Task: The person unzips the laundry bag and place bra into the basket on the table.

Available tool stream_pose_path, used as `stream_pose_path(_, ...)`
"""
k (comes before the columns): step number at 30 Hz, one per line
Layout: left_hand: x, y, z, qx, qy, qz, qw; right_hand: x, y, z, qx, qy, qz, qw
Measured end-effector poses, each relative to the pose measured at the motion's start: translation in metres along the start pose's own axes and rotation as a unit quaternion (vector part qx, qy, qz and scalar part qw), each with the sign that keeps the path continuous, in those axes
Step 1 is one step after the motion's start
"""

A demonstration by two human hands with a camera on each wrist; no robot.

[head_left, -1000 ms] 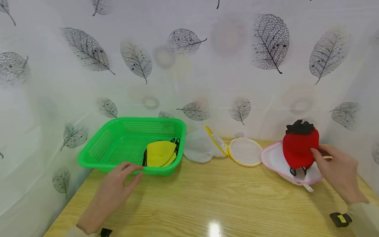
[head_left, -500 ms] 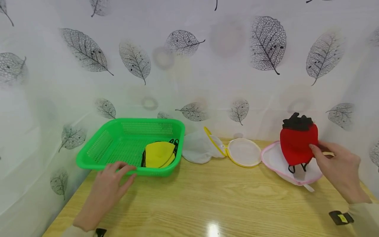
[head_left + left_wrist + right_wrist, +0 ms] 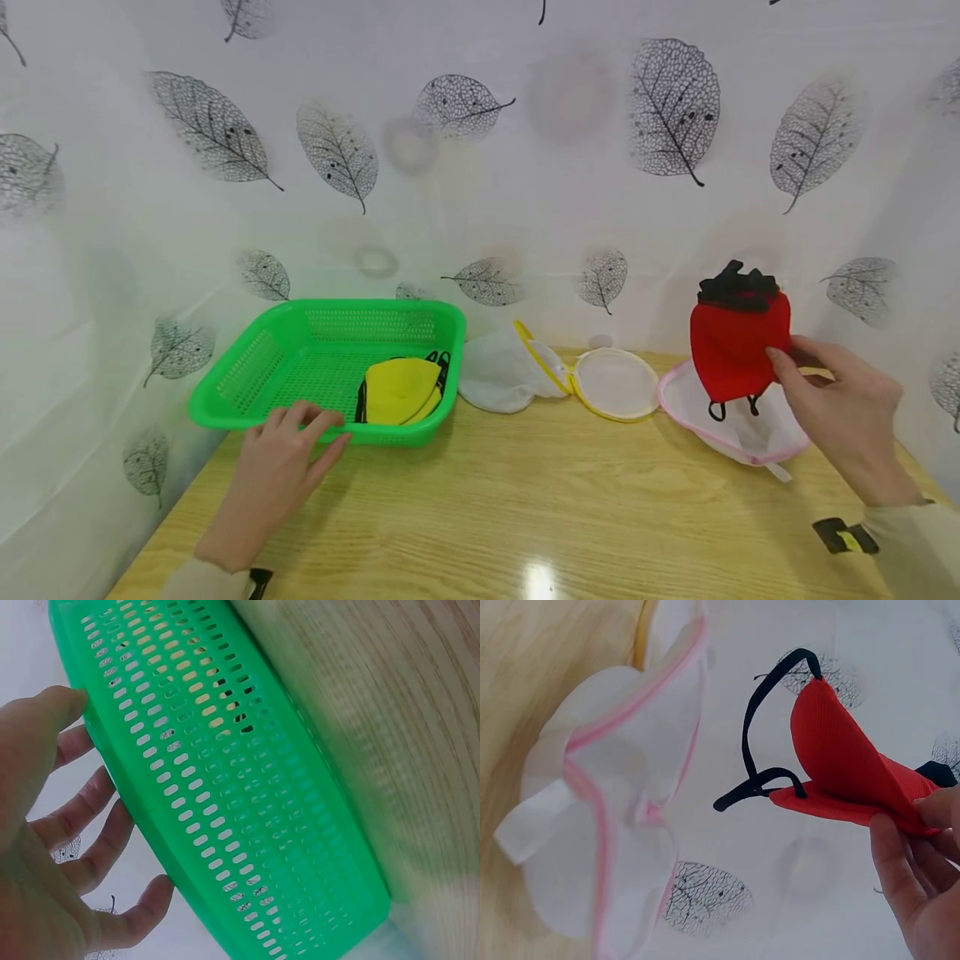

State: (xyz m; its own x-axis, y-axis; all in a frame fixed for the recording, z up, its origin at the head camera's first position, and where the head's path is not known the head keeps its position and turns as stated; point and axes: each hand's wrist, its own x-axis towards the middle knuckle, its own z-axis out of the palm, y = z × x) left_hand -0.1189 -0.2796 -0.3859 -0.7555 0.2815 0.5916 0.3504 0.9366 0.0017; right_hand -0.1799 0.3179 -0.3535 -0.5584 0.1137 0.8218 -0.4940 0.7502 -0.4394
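My right hand pinches a red cloth face mask by its edge, lifted above a white mesh bag with pink trim. Black ear loops stick up from the mask's top and hang below it. In the right wrist view the red mask is folded, with thumb and fingers gripping one end. My left hand rests on the front rim of a green plastic basket, its fingers loosely bent. From the left wrist view, the fingertips touch the rim of the perforated basket. Yellow face masks lie inside.
Between basket and pink-trimmed bag lies a white mesh bag with a yellow-edged round lid folded out on the wooden table. A leaf-printed white curtain hangs behind and along both sides.
My right hand has raised the red mask and carried it slightly left, clear of the pink-trimmed bag. The left hand has shifted a little left along the basket rim.
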Motion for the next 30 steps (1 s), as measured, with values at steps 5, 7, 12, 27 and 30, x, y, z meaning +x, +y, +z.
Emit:
stream_pose_path(5, 0.001, 0.001, 0.0, 0.008, 0.001, -0.011, 0.9999, 0.006, -0.011, 0.013, 0.022, 0.015, 0.007, 0.9996)
stream_pose_path(7, 0.002, 0.001, 0.0, 0.011, 0.003, -0.012, 0.9999, 0.007, -0.018, 0.018, 0.032, 0.02, 0.007, 0.9993)
stream_pose_path(12, 0.002, 0.002, 0.002, 0.015, 0.004, -0.012, 0.9998, 0.009, -0.035, 0.029, 0.051, 0.012, 0.007, 0.9986)
stream_pose_path(27, 0.001, 0.005, 0.004, 0.018, -0.005, -0.023, 0.9995, 0.006, -0.066, 0.072, 0.099, -0.01, 0.013, 0.9949)
stream_pose_path(30, 0.001, 0.006, 0.003, 0.018, -0.002, -0.022, 0.9996, 0.008, -0.073, 0.078, 0.109, -0.014, 0.006, 0.994)
